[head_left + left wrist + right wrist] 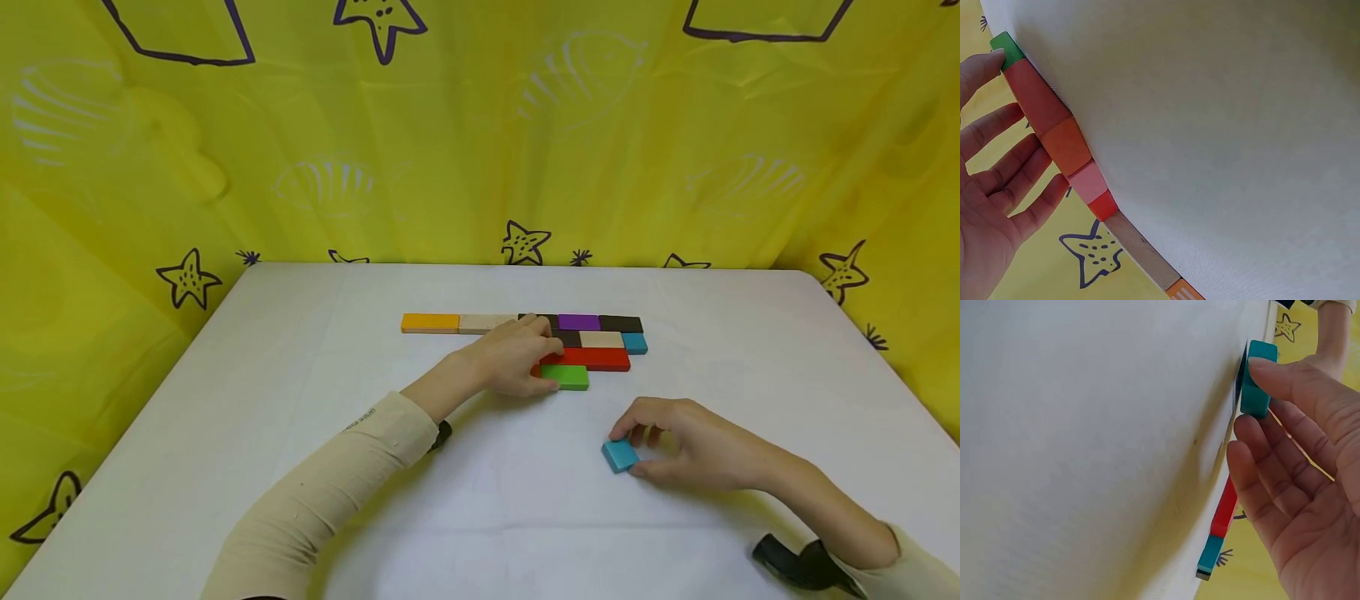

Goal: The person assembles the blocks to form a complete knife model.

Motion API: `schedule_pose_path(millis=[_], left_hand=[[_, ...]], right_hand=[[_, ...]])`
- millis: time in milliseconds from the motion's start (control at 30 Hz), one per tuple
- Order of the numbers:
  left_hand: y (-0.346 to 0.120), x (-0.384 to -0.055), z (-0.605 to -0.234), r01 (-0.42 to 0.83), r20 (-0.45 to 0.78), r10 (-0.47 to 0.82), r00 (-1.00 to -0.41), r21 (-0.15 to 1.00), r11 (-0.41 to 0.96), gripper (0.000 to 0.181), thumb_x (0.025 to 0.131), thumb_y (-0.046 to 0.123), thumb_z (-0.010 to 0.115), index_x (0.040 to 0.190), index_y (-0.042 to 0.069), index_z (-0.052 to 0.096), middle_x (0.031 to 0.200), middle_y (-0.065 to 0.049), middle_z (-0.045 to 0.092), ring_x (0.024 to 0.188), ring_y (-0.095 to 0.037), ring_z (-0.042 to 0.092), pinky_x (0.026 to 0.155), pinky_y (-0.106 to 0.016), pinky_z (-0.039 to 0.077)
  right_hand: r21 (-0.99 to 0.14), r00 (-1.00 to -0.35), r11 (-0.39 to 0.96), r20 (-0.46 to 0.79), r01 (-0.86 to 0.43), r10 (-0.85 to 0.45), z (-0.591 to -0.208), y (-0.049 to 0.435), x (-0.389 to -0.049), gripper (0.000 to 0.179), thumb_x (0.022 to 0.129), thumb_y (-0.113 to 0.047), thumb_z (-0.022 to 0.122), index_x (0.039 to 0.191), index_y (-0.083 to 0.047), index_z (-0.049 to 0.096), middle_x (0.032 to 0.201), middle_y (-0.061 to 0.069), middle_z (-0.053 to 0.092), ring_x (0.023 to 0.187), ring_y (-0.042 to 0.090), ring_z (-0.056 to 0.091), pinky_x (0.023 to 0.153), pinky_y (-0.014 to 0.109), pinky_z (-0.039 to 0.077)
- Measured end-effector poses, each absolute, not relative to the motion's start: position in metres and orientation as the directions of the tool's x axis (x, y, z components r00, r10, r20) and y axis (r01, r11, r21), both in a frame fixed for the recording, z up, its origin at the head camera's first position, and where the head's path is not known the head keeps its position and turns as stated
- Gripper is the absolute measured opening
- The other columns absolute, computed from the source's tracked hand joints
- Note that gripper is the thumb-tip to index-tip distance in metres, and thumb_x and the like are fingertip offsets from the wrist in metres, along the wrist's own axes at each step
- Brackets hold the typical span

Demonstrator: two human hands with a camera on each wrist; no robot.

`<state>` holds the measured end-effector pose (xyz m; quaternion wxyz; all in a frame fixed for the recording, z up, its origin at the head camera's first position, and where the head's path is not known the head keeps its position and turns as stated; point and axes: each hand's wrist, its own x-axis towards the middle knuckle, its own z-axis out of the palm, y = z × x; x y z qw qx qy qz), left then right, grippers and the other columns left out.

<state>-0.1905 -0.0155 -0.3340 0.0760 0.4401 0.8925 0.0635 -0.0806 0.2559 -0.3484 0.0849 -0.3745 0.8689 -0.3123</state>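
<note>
My left hand (pixel 517 357) reaches over rows of flat colored blocks, hiding part of them. Its thumb touches a green block (pixel 573 377) in the nearest row, and the other fingers extend over the rows behind. In the left wrist view those fingers lie spread along the blocks, beside a red one (pixel 1041 94) and an orange one (pixel 1067 147). Nearer the front right, my right hand (pixel 693 442) pinches a small blue block (pixel 619 455) between thumb and fingertips. The right wrist view shows this block (pixel 1257 394) close over the white tabletop.
The back row includes a yellow block (pixel 430 323), a pale wooden one (pixel 483 322) and a purple one (pixel 578 322). A long red block (pixel 596 360) and another blue block (pixel 634 343) lie toward the right end. Yellow patterned cloth (pixel 450 142) hangs behind the white table (pixel 300 350).
</note>
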Motion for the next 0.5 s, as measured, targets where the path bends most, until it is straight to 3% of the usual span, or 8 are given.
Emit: schedule_pose_path(millis=[267,500], left_hand=[[-0.015,-0.190,-0.333,0.771,-0.090,0.791,-0.605,0.185,0.610,0.046,0.097,0.041,0.068,0.135,0.015,0.065,0.123,-0.006,0.057,0.118,-0.019,0.048,0.098,-0.032,0.044],[-0.014,-0.191,-0.334,0.772,-0.088,0.792,-0.604,0.183,0.609,0.046,0.096,0.041,0.068,0.134,0.016,0.065,0.122,-0.006,0.057,0.117,-0.019,0.048,0.097,-0.032,0.045]], right_hand=[[-0.568,-0.779,0.590,0.157,-0.574,-0.607,-0.346,0.253,-0.094,0.031,0.083,-0.008,0.085,0.109,-0.016,0.069,0.101,-0.014,0.068,0.089,0.006,0.063,0.080,0.024,0.055],[-0.557,-0.826,0.645,0.147,-0.523,-0.543,-0.345,0.251,-0.108,0.030,0.082,-0.008,0.086,0.108,-0.010,0.071,0.101,-0.008,0.068,0.090,0.009,0.063,0.082,0.025,0.056]])
